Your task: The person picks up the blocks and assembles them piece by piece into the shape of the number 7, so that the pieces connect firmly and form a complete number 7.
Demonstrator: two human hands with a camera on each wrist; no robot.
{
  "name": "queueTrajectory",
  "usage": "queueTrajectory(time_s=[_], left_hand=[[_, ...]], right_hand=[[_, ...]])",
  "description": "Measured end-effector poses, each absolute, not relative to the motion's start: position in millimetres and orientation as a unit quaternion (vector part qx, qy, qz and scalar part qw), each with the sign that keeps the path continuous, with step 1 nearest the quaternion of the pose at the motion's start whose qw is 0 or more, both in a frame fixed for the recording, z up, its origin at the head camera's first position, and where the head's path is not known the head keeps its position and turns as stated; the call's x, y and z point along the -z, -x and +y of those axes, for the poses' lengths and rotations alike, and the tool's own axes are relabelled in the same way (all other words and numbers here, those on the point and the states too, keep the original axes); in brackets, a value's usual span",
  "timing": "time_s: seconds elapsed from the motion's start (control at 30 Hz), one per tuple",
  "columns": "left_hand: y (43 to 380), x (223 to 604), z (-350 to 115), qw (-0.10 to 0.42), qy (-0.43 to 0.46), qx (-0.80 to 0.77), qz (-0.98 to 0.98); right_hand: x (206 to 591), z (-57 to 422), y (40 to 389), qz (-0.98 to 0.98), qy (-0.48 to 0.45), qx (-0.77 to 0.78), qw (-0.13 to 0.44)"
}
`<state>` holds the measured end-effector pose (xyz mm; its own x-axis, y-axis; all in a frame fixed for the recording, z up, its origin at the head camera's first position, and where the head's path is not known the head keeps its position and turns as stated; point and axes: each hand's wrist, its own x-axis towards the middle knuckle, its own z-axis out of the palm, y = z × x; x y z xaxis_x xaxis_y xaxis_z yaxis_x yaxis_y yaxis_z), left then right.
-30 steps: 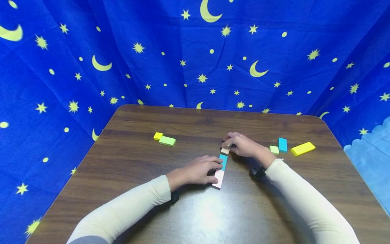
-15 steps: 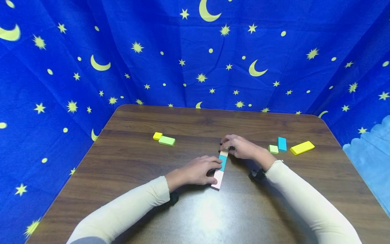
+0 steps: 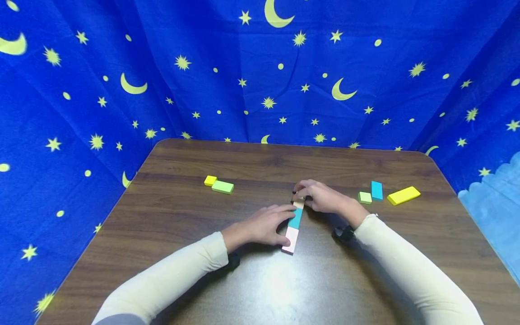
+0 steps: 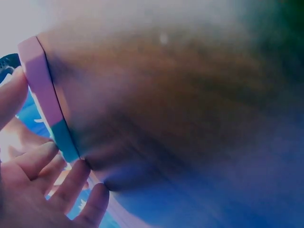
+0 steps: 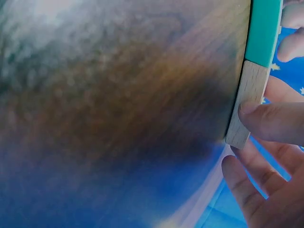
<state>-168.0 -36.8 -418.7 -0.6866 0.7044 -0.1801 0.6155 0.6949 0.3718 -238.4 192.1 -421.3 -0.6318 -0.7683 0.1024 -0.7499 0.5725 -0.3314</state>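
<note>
Three flat blocks lie end to end in a row on the table. Nearest the person is a pink block [image 3: 291, 235], then a teal block [image 3: 295, 219], then a plain wooden block [image 5: 248, 85] at the far end. Along the row's left side rests my left hand [image 3: 266, 225], its thumb touching the pink block and its extended fingertips near the teal block [image 4: 65, 140]. My right hand [image 3: 321, 196] pinches the wooden block, thumb on one side and fingers by its far end. In the head view that hand partly hides the block.
On the brown wood table [image 3: 183, 253], a yellow block [image 3: 210, 180] and a green block [image 3: 222, 187] lie at left. At right are a small light green block [image 3: 364, 197], a blue block [image 3: 376, 191] and a long yellow block [image 3: 404, 195]. A blue curtain [image 3: 227, 54] hangs behind.
My right hand has drawn the wooden block slightly toward the person, and its gap to the teal block has closed. The left hand stays nearly in place.
</note>
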Motion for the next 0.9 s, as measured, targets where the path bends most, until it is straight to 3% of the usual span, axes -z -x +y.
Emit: queueTrajectory(time_s=[0.9], left_hand=[[181, 421, -37, 0.189, -0.364, -0.125, 0.903]], right_hand=[[423, 191, 241, 0.889, 0.416, 0.189, 0.032]])
